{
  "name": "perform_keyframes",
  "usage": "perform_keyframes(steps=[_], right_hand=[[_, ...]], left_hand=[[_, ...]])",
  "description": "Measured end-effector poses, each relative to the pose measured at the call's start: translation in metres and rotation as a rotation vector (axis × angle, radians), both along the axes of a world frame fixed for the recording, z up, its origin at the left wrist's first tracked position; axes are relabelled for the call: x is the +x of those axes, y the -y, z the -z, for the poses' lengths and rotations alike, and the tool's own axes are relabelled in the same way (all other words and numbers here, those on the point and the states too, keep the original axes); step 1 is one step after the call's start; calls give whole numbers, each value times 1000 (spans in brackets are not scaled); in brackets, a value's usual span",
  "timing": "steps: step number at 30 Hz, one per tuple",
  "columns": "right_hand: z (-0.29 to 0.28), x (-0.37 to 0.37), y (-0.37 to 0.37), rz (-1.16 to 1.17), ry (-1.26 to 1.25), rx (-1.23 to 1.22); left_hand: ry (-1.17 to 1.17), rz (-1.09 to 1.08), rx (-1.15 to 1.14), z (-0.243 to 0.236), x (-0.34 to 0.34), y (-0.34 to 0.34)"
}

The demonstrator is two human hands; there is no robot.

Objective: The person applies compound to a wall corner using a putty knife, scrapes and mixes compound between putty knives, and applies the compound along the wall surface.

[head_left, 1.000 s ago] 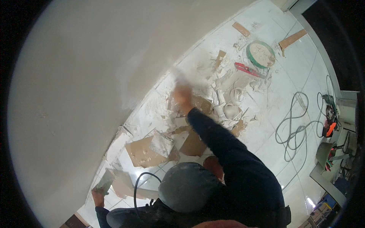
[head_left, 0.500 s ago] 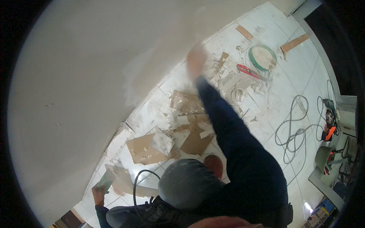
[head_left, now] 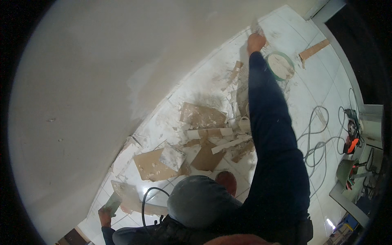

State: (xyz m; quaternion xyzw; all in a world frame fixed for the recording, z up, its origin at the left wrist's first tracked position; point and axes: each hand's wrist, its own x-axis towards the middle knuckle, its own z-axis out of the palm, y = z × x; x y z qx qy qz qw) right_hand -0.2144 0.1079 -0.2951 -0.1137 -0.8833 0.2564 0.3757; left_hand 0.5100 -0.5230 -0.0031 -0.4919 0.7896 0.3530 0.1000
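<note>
My right hand (head_left: 256, 42) reaches far out along the foot of the wall, closed as a fist. A thin, flat blade (head_left: 255, 27), blurred and scraper-like, sticks out past its fingers toward the wall's lower edge; the handle is hidden. Just below and to the right of that hand lies a green-rimmed round tub (head_left: 281, 65) with pale powdery material in it. At the lower left, my left hand (head_left: 105, 215) is closed on the edge of a flat greenish board piece (head_left: 114, 201), held near a larger pale board (head_left: 130, 195) on the floor.
The wall (head_left: 81, 90) rises on the left. Broken brown board pieces (head_left: 203, 116), a white tile-like slab (head_left: 172, 158) and rubble litter the tiled floor. A brown strip (head_left: 314, 51) lies at the far right. A looped grey cable (head_left: 314, 141) runs near a power tool (head_left: 353, 128).
My right hand has swept farther out and to the right along the wall's foot. The arm now covers the red-handled tool on the floor. My left hand still holds the board piece.
</note>
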Motion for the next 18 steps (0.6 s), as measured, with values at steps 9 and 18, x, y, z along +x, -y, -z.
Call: perform_keyframes(steps=[9,18], right_hand=[[15,9,54,16,84,-346],[-30,333,258,-665,257,-644]], left_hand=[[-20,-54,37,5,9,5],[26,108,29,16,-48,-9]])
